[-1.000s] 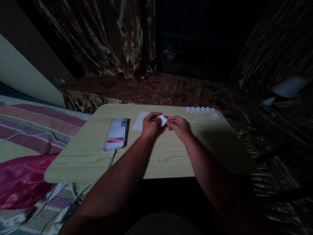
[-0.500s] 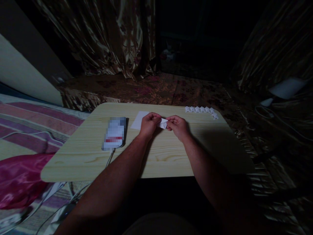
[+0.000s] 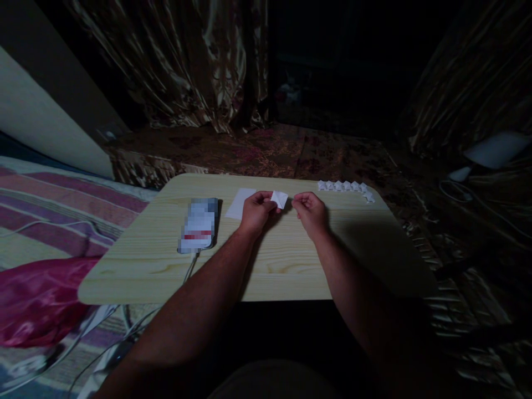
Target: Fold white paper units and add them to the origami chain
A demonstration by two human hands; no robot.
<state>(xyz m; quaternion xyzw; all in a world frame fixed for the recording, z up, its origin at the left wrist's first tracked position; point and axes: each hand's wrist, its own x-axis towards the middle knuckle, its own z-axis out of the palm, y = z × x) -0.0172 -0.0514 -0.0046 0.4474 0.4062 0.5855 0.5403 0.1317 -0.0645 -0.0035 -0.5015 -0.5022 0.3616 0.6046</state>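
Note:
In the head view, my left hand (image 3: 256, 213) pinches a small piece of folded white paper (image 3: 279, 198) between thumb and fingers. Crease lines run across its face, and one corner points to the right. Just right of the paper, my right hand (image 3: 311, 212) is held with its thumb and fingertips closed together, apart from the paper, with nothing visible in them. Behind my left hand, flat white paper sheets (image 3: 238, 203) lie on the wooden table (image 3: 266, 266).
A phone (image 3: 198, 225), its screen blurred out, lies at the left with a cable (image 3: 192, 266) plugged in. Several small folded white paper pieces (image 3: 346, 187) line the table's far right edge. A pink cloth (image 3: 41, 302) is at the left, and a white lamp (image 3: 494, 151) stands far right.
My right hand has let go of the folded paper and moved slightly right. The paper, still in my left hand, is turned so more of its face shows. The view has shifted a little.

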